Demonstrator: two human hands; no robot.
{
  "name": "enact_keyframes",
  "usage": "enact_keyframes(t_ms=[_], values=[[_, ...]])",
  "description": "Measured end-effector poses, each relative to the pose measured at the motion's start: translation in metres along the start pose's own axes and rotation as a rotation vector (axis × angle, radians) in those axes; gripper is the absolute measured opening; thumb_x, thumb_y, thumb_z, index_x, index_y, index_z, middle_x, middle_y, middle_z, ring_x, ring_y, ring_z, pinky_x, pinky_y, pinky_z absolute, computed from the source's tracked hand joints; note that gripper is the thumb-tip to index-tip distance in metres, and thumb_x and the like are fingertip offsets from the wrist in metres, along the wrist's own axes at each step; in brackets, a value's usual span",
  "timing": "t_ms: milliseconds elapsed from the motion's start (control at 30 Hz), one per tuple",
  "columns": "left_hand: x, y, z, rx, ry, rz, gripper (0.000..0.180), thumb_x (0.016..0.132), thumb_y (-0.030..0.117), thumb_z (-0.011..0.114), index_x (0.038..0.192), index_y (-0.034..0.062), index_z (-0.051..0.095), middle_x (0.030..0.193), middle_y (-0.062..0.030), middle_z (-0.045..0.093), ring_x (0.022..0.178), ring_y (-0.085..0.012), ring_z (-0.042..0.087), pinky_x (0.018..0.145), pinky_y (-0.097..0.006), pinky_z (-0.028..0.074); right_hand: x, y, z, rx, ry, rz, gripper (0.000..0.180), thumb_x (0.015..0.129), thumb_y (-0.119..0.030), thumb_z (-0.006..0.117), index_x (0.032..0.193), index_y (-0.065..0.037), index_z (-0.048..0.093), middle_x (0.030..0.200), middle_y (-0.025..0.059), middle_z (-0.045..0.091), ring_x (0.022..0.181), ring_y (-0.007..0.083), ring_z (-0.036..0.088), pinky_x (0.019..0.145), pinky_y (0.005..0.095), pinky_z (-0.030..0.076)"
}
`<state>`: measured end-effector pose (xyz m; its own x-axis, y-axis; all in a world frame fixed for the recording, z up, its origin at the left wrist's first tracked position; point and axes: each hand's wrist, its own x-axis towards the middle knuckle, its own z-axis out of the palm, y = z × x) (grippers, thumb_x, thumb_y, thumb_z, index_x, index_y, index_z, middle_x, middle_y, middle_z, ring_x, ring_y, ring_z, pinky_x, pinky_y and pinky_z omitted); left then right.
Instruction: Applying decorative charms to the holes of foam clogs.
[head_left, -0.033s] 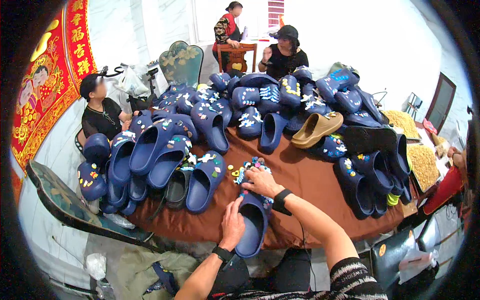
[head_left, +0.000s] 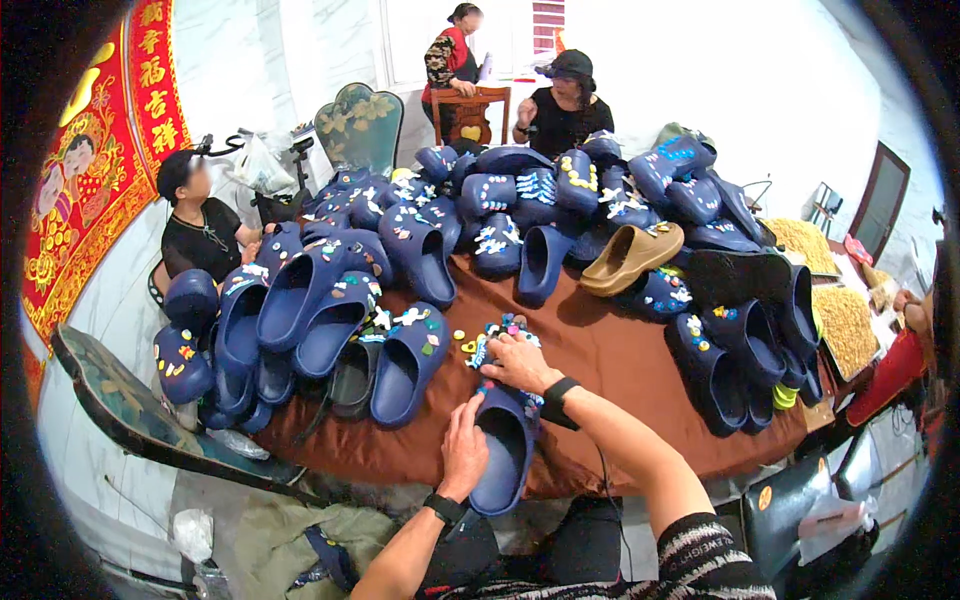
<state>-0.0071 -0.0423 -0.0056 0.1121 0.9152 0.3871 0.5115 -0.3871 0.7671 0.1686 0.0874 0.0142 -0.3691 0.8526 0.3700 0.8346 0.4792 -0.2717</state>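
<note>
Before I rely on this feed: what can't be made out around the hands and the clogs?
Head view: what the right hand touches among the small charms; the hand itself covers it.
Head view: whether the left hand grips the near blue clog or only rests against it; the hand hides the contact.
Head view: lower clogs in the back heap; others cover them.

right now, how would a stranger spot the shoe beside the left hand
Find the brown-covered table with navy shoes heaped on it, then go to the middle of its near edge. There a navy clog lies toe pointing away, the left hand along its left side. Unlike the heaped ones, it lies apart from other shoes, right at that edge.
</note>
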Motion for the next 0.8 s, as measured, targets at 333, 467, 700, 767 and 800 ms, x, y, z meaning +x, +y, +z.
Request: enact_keyframes(t_ms=[333, 467, 700, 767, 800], values=[[0.009, 0.002, -0.001, 0.02, -0.008, -0.03, 0.057, 0.085, -0.006, 0.046, 0.14, 0.0094, 0.047, 0.136, -0.0171, 0.051, 0.128, -0.0364, 0.049, 0.107, -0.044, 0.04, 0.005, -0.01, 0.018, -0.009, 0.317, -0.009, 0.016, 0.082, -0.008, 0.057, 0.097, -0.003, 0.062, 0.096, 0.0159, 0.065, 0.089, 0.0362, 0.063, 0.077, 0.0479, 0.052], [0.013, 0.01, 0.005, 0.01, -0.034, -0.013, 0.056, 0.087, -0.006, 0.046, 0.14, 0.0085, 0.046, 0.137, -0.0175, 0.05, 0.129, -0.0374, 0.048, 0.108, -0.044, 0.039, -0.012, 0.01, 0.002, 0.137, 0.212, 0.115, 0.019, 0.085, -0.01, 0.057, 0.103, -0.007, 0.06, 0.094, 0.0157, 0.062, 0.086, 0.037, 0.063, 0.073, 0.0484, 0.052], [0.013, 0.007, 0.003, -0.016, -0.044, -0.009, 0.055, 0.087, -0.006, 0.046, 0.141, 0.0064, 0.045, 0.139, -0.0179, 0.049, 0.13, -0.0375, 0.047, 0.109, -0.043, 0.038, -0.009, 0.005, -0.005, -0.096, 0.193, 0.171, 0.019, 0.089, -0.021, 0.058, 0.102, -0.007, 0.06, 0.071, 0.0138, 0.07, 0.062, 0.0342, 0.069, 0.056, 0.0464, 0.053], [0.014, 0.007, 0.005, -0.016, -0.049, -0.008, 0.055, 0.087, -0.006, 0.047, 0.141, 0.0065, 0.046, 0.139, -0.0179, 0.049, 0.13, -0.0375, 0.047, 0.109, -0.044, 0.038, -0.005, 0.011, 0.006, -0.132, 0.177, 0.157, 0.018, 0.089, -0.02, 0.057, 0.1, -0.006, 0.06, 0.072, 0.015, 0.07, 0.063, 0.0334, 0.069, 0.056, 0.0458, 0.053], [0.013, 0.005, 0.004, -0.01, -0.043, -0.012, 0.055, 0.087, -0.005, 0.047, 0.141, 0.0066, 0.046, 0.139, -0.0179, 0.049, 0.13, -0.0375, 0.047, 0.109, -0.044, 0.038, 0.0, 0.008, 0.01, -0.161, 0.16, 0.131, 0.018, 0.088, -0.02, 0.057, 0.098, -0.004, 0.059, 0.072, 0.0161, 0.069, 0.064, 0.0326, 0.069, 0.057, 0.0451, 0.054]])
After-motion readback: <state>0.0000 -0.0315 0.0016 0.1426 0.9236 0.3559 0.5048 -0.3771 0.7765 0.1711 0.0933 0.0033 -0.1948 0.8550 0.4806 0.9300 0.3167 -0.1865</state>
